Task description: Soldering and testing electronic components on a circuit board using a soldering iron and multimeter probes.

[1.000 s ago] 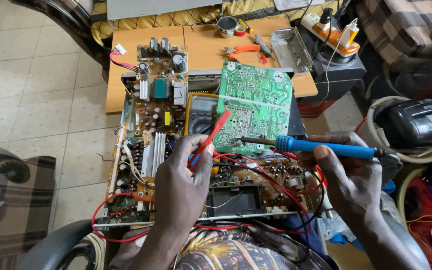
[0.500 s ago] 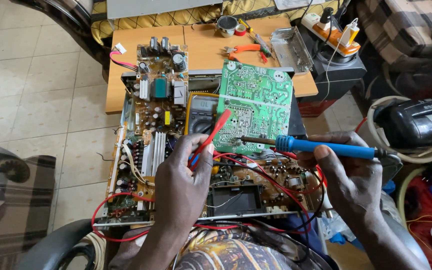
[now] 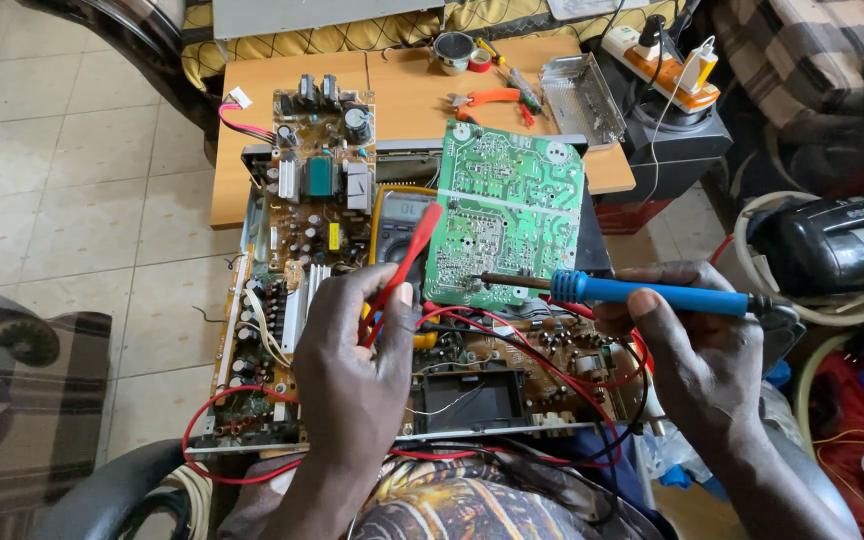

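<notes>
Green fibreglass circuit board (image 3: 508,228), solder side up, is the landmark; it leans tilted on the open chassis of a brown main circuit board (image 3: 352,330) crowded with components. My right hand (image 3: 697,345) is just right of the green board's lower edge, fingers closed around a blue-handled soldering iron (image 3: 642,293). The iron lies nearly level, its dark metal tip meeting the green board near its lower edge. My left hand (image 3: 357,365) sits below and left of the green board, over the brown board, fingers pinched on a red plastic test probe (image 3: 407,265). The probe slants up to the right, its upper end at the green board's left edge; whether it touches, I cannot tell. A yellow-cased multimeter (image 3: 400,212) lies partly hidden just left of the green board. Red wires (image 3: 512,340) loop below the green board across the brown board. Beyond the green board, on the wooden tabletop (image 3: 402,95), lie orange-handled pliers (image 3: 487,100) and a perforated metal cover plate (image 3: 582,100).
</notes>
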